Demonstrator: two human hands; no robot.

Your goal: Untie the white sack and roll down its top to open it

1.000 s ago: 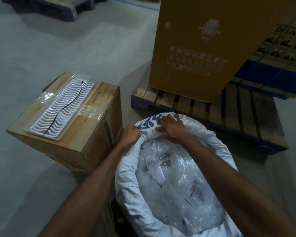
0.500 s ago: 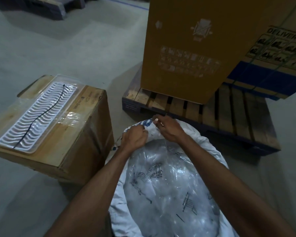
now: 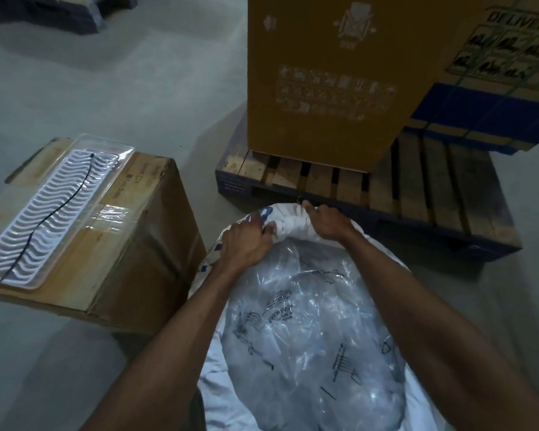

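The white sack (image 3: 288, 219) stands open on the floor in front of me, its top rolled into a thick rim with blue print on it. A clear plastic bag (image 3: 311, 325) with black markings fills its mouth. My left hand (image 3: 246, 244) grips the far left of the rolled rim, fingers curled over the cloth. My right hand (image 3: 329, 223) grips the far part of the rim next to it, index finger stretched along the roll. Both forearms reach over the plastic bag.
A cardboard box (image 3: 131, 244) stands left of the sack, with a white ridged plastic tray (image 3: 49, 213) on top. Beyond the sack lies a wooden pallet (image 3: 423, 194) bearing a tall brown carton (image 3: 333, 73) and a blue-banded box (image 3: 504, 98). Grey concrete floor (image 3: 137, 73) all around.
Both hands stay on the far rim and have rolled the cloth further down. My left hand has closed in toward the right one. The view has shifted left.
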